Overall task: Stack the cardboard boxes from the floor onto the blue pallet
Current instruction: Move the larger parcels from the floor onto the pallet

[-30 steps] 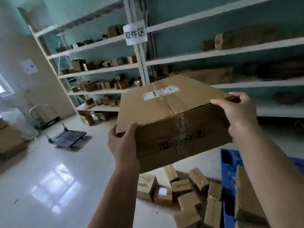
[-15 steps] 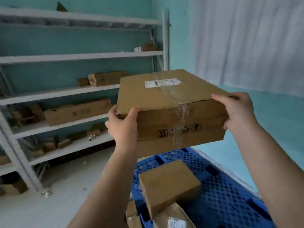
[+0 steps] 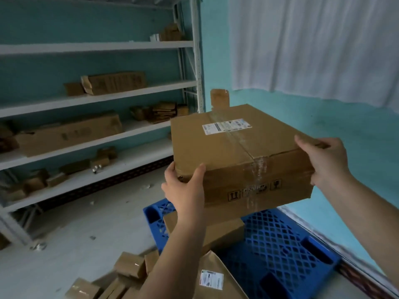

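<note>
The fingers (image 3: 199, 169) of the left hand (image 3: 185, 190) are curling over the near left corner of the large cardboard box (image 3: 237, 152), thumb along the side face, clamping that corner. The right hand (image 3: 323, 162) is gripping the near right corner the same way, fingers hooked over the top edge and palm pressing against the end face. Between the two hands the box is hanging in the air, its taped seam and white shipping label (image 3: 226, 126) facing up, its near face showing printed handling symbols.

A second ago this box was being held over the floor beside the scattered small boxes, with shelving behind it; half a second ago the view was swinging round to the corner. Now the box is hovering directly above the blue pallet (image 3: 280, 244) and looks lower against it than it did, sitting over a smaller cardboard box (image 3: 222, 229) that is already lying on the pallet. The carry seems to be nearly over, then, and the set-down looks like the step in hand.

Nearer the camera, a brown parcel with a label (image 3: 212, 277) is leaning at the pallet's near edge, and small cardboard boxes (image 3: 129, 266) are lying on the floor to the left, waiting to be stacked. White shelving (image 3: 97, 100) with more cartons is lining the teal wall beyond.
</note>
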Available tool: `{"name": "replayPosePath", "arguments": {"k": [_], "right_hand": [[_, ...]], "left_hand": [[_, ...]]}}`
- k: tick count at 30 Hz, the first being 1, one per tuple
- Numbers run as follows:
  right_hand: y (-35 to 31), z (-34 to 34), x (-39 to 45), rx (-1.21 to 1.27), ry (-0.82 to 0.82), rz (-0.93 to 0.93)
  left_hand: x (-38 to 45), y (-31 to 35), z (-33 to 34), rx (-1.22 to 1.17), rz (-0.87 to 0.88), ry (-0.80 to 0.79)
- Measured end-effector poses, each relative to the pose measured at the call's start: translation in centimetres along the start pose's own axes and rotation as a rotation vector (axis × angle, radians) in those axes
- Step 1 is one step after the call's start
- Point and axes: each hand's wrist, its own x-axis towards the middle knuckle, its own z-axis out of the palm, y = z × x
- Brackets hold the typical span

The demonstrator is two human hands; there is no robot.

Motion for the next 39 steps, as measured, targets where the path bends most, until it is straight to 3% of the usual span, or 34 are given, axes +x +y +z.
{"name": "replayPosePath", "arguments": {"k": [10, 19, 30, 36, 39], "right_hand": [[10.6, -0.9, 16.6, -0.048, -0.190, 0.057], [26.7, -1.2, 24.6, -0.160, -0.269, 0.164], [51.3, -6.9, 25.2, -0.188, -0.185, 0.294], [64.1, -12.2, 23.1, -0.276, -0.211, 0.332], [70.2, -13.6, 20.6, -0.481, -0.258, 0.369]], "left_hand": [[0.4, -12.0, 13.8, 0.001, -0.140, 0.147], [2.5, -26.4, 18.6, 0.076, -0.380, 0.227], [1.5, -48.9, 19.0, 0.186, -0.382, 0.233], [-4.1, -61.8, 17.6, 0.303, -0.611, 0.329], [-6.0, -68.0, 16.5, 0.355, -0.696, 0.305]]}}
